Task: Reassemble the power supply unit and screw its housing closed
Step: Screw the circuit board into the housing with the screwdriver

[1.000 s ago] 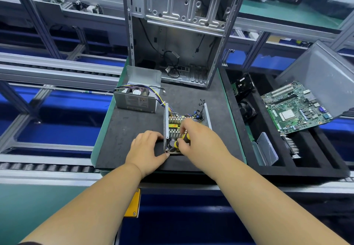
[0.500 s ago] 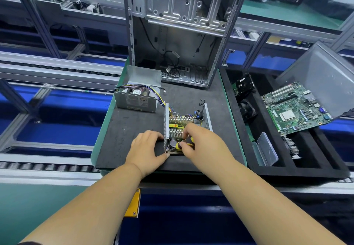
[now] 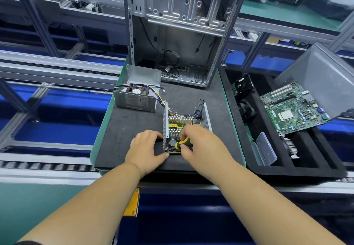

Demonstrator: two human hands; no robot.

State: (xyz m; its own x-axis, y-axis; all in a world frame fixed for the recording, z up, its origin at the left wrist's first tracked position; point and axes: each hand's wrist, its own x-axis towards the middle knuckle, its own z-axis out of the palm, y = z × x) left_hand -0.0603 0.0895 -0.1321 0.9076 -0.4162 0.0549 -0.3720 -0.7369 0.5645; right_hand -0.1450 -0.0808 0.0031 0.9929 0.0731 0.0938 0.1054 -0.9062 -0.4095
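The open power supply base [image 3: 207, 124], with heat sinks and a circuit board inside, lies on the black foam mat [image 3: 134, 129]. My left hand [image 3: 146, 147] grips its left perforated wall, thumb at the near corner. My right hand [image 3: 199, 143] holds a yellow-and-black screwdriver [image 3: 183, 142], its tip pointing down-left into the near left corner of the board. The grey housing cover [image 3: 138, 99] with fan and coloured wires stands at the mat's back left, joined to the base by wires. Several small black screws [image 3: 201, 101] lie behind the base.
An open computer case [image 3: 180, 34] stands upright at the mat's far edge. To the right, a black foam tray [image 3: 316, 170] holds a motherboard [image 3: 293, 108], a fan, a clear plastic box [image 3: 266, 149] and a grey side panel [image 3: 321, 76]. Conveyor rails run on the left.
My right hand has tilted the screwdriver handle lower and to the left, toward the near left corner of the board. My left hand has stayed on the base's wall.
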